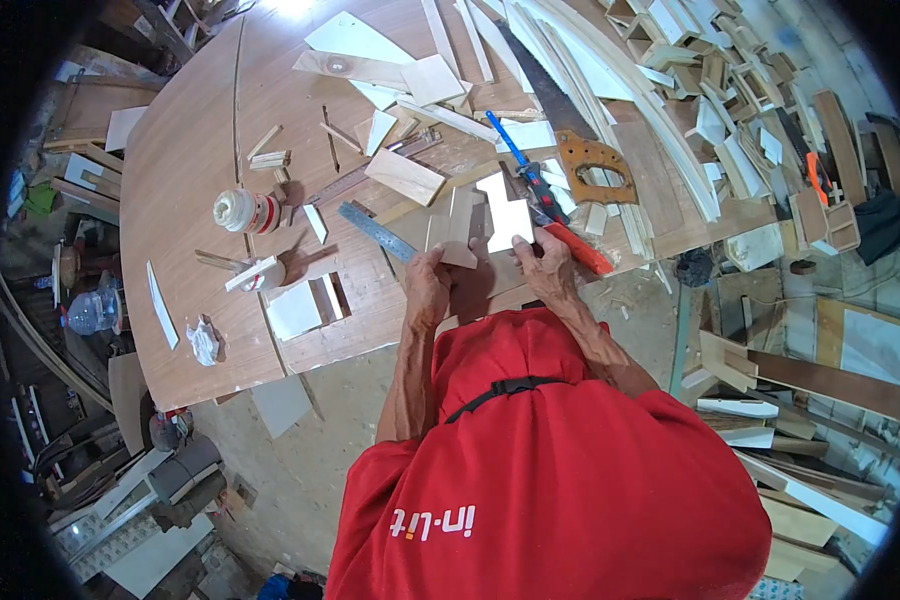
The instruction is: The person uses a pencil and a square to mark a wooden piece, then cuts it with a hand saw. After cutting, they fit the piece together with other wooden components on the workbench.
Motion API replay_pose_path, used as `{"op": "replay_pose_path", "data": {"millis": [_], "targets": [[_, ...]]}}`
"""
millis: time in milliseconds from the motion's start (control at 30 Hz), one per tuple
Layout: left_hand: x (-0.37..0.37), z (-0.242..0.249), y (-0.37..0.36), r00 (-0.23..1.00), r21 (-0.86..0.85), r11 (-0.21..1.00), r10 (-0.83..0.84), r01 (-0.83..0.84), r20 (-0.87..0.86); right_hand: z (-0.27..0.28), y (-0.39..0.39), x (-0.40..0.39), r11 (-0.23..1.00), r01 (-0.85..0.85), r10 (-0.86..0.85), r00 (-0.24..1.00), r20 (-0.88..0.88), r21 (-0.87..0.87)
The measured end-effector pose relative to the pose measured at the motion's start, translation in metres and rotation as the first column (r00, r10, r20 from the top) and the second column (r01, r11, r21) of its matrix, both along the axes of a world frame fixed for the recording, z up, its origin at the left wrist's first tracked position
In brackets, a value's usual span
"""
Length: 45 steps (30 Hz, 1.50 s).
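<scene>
My left hand (429,288) has its fingers closed on the near end of a flat wooden piece (456,232) with a notched outline. In my right hand (547,266) is a white board piece (510,222), gripped at its lower corner and also stepped in outline. Both pieces are held side by side over the table's front edge, with a gap between them. A metal ruler (378,231) lies left of the wooden piece. Just right of my right hand are a red-handled tool (576,246) and a blue-and-black clamp-like tool (528,165).
A wooden-handled handsaw (595,172) lies at the right of the table (185,150). Several offcuts, a white tub (242,211), a small glue-smeared container (260,274) and crumpled white material (204,341) are on the left. Stacked wooden frames (725,90) fill the right side.
</scene>
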<state>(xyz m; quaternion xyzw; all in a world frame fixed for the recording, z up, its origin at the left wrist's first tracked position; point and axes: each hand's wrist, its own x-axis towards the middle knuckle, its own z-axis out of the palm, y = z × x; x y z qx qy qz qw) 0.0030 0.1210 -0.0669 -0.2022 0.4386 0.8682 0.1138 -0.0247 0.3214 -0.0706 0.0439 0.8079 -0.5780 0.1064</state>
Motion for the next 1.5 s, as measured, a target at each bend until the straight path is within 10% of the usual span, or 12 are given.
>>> {"op": "replay_pose_path", "data": {"millis": [200, 367, 1133, 1333, 1500], "targets": [[0.002, -0.003, 0.001, 1.0, -0.29, 0.957, -0.009, 0.011, 0.009, 0.0, 0.0, 0.001, 0.998, 0.027, -0.025, 0.999, 0.047, -0.059], [0.002, 0.007, 0.006, 0.991, -0.203, 0.97, 0.123, -0.131, -0.051, 0.015, 0.002, 0.001, 0.997, 0.012, 0.013, 0.941, 0.338, -0.072], [0.002, 0.004, 0.002, 0.982, -0.368, 0.911, 0.156, -0.185, -0.106, 0.007, 0.011, -0.001, 0.983, 0.133, -0.076, 0.922, 0.38, -0.126], [-0.003, 0.008, -0.001, 0.992, -0.586, 0.804, 0.125, -0.102, 0.0, 0.014, 0.013, 0.001, 0.999, 0.046, -0.038, 0.97, 0.239, -0.028], [-0.011, 0.007, -0.003, 0.998, -0.9, 0.435, -0.045, -0.023, -0.047, 0.021, 0.02, 0.0, 0.998, 0.028, -0.018, 0.984, 0.176, -0.056]]}}
